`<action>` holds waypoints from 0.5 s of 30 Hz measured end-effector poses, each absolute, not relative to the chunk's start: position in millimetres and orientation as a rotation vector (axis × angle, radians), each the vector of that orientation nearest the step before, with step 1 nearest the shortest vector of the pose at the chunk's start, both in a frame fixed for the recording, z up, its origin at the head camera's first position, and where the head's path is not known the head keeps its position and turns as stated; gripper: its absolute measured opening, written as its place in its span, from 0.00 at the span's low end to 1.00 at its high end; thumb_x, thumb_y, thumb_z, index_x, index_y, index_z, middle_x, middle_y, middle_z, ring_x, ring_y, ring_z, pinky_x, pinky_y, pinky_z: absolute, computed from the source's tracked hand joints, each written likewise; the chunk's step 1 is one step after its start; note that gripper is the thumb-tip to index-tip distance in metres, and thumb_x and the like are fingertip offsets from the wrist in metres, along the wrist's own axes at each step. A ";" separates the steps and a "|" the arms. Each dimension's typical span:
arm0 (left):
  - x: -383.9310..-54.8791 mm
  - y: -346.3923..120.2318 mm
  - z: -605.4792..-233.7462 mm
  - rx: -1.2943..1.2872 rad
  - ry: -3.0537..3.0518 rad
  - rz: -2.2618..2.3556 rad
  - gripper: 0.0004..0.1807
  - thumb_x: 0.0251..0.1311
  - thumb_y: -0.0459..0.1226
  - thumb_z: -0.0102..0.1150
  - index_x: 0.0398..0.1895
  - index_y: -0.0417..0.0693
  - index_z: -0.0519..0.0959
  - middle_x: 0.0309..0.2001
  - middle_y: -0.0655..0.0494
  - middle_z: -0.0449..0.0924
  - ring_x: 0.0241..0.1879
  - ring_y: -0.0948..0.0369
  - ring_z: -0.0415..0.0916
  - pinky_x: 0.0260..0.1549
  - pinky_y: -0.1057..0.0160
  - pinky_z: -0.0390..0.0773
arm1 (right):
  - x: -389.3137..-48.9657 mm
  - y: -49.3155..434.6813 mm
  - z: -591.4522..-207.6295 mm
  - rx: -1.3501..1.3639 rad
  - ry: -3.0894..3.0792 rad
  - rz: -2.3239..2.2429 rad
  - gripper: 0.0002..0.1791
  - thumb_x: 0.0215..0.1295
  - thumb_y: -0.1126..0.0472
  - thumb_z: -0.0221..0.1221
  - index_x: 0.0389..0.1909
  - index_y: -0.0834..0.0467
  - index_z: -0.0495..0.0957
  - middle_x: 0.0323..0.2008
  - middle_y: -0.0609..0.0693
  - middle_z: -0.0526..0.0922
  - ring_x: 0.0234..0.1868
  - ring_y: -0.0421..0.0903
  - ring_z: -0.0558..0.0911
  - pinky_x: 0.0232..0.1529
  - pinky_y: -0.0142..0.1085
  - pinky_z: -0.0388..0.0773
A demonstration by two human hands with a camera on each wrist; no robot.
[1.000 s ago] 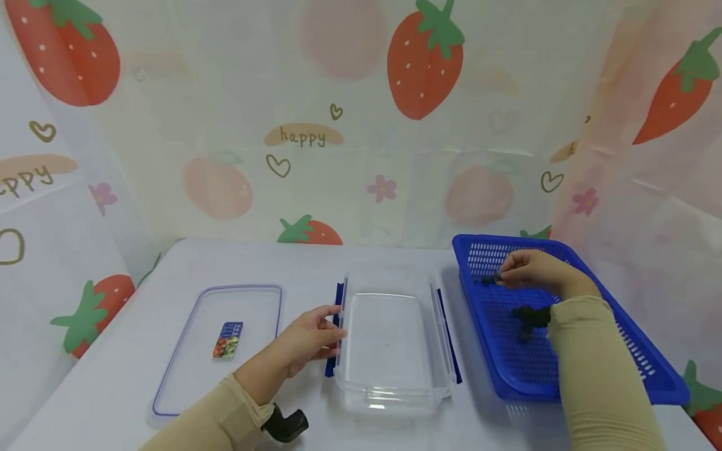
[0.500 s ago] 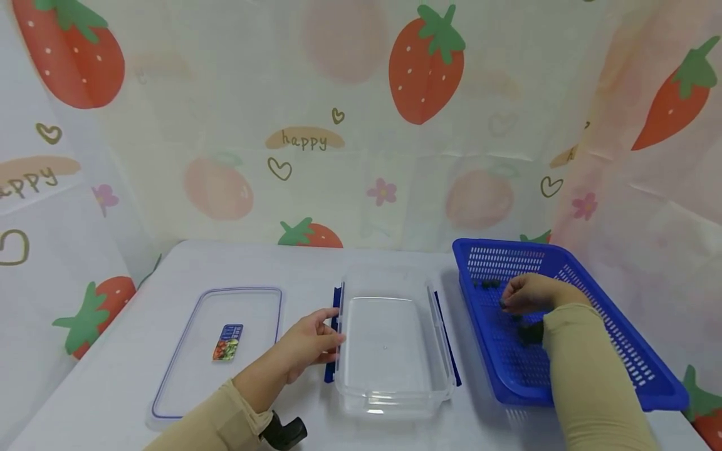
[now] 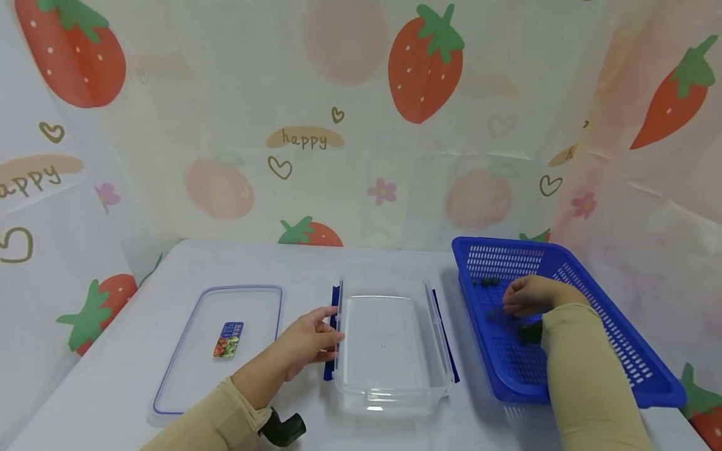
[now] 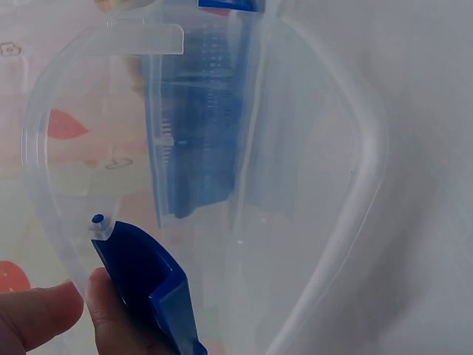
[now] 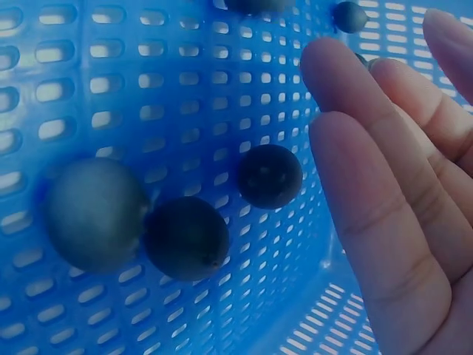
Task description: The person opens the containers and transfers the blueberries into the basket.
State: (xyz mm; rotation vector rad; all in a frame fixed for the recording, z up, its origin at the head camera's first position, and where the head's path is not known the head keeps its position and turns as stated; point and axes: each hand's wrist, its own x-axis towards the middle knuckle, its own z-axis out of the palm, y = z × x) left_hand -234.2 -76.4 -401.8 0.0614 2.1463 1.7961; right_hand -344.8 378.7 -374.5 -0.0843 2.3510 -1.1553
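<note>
My left hand (image 3: 312, 344) grips the left side of a clear plastic food box (image 3: 386, 344), beside its blue clasp (image 4: 151, 285). In the left wrist view the thumb and a finger lie on either side of the clear rim. My right hand (image 3: 528, 294) is down inside a blue perforated basket (image 3: 474, 338), its fingers (image 5: 369, 192) fairly straight and nothing visible between them. Small dark berry-like balls (image 5: 188, 238) lie near those fingers. A few more balls (image 3: 489, 282) sit by the basket's far left wall. A blurred dark spot (image 3: 494, 314) shows just left of the fingertips.
A clear lid (image 3: 186, 376) with a blue seal and a colourful label (image 3: 228, 340) lies flat on the white table, left of the box. The basket stands at the right, close to the box. A strawberry-print curtain (image 3: 361, 156) encloses the back and sides.
My right hand has moved down and slightly nearer inside the basket. A dark ball pinched at its fingertips earlier is no longer between them. The left hand has stayed on the box.
</note>
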 end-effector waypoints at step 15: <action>-242.5 -85.2 -392.6 0.106 2.310 1.603 0.33 0.57 0.42 0.59 0.66 0.46 0.60 0.38 0.47 0.74 0.36 0.56 0.75 0.35 0.59 0.81 | -343.7 372.5 -340.8 -0.187 2.517 -1.254 0.19 0.69 0.56 0.49 0.45 0.71 0.67 0.45 0.64 0.77 0.49 0.56 0.78 0.49 0.46 0.76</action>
